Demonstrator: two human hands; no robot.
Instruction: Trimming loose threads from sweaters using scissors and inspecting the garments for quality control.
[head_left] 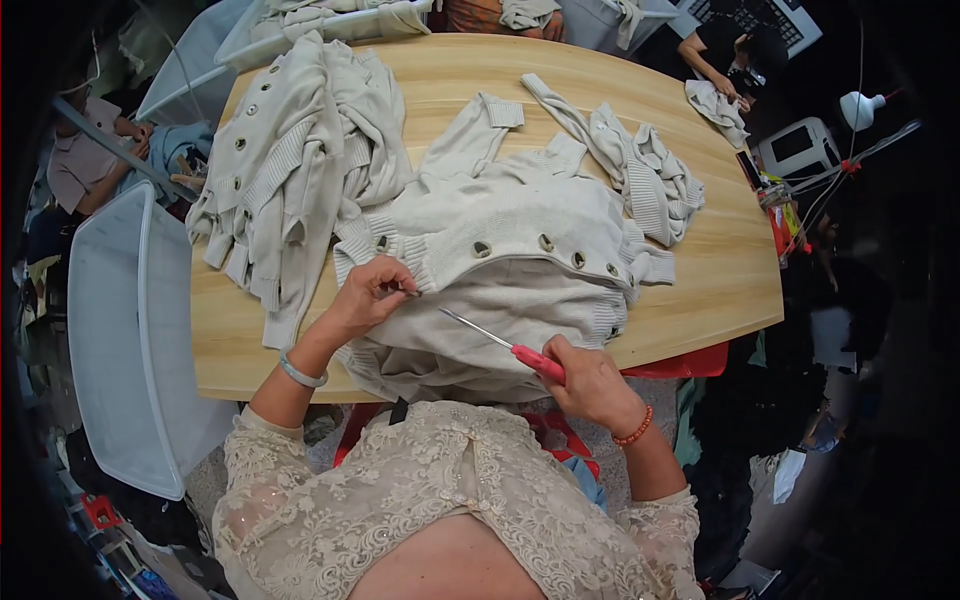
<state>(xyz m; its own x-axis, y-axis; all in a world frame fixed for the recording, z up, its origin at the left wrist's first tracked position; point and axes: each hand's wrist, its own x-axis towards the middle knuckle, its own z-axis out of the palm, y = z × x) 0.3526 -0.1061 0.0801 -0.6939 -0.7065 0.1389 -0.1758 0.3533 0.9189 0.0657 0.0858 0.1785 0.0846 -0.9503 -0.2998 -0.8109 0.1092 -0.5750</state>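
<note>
Two bare hands work over a cream knitted cardigan (pixel 500 250) spread on a pale wooden table (pixel 720 270), seen from above by the person wearing the camera. The left hand (pixel 365 298) rests on the cardigan's lower left edge, near its ribbed hem, with thumb and fingertips pinched together on a small bit of the knit or a thread (too small to tell which). A pale bangle (pixel 300 372) circles that wrist. The right hand (pixel 590 385) sits at the near edge of the table, fingers curled shut around the pink handle of a slim metal tool (pixel 505 345), whose thin silver shaft runs up and to the left across the cardigan, its tip lying close to the left hand's pinch without clearly touching it. A bracelet of orange beads (pixel 635 432) is on the right wrist. The cardigan lies button side up, with a row of dark buttons (pixel 545 243) running across its middle. Left of it, partly overlapping, is a heap of similar cream cardigans (pixel 290 170) with their own rows of buttons, and to the upper right lies another crumpled cream knit (pixel 650 175). A large translucent white plastic bin (pixel 120 330) stands just beside the table's left edge. The person wears a cream lace top (pixel 450 490). At the far right corner, another person's hands hold a pale garment (pixel 718 105).
</note>
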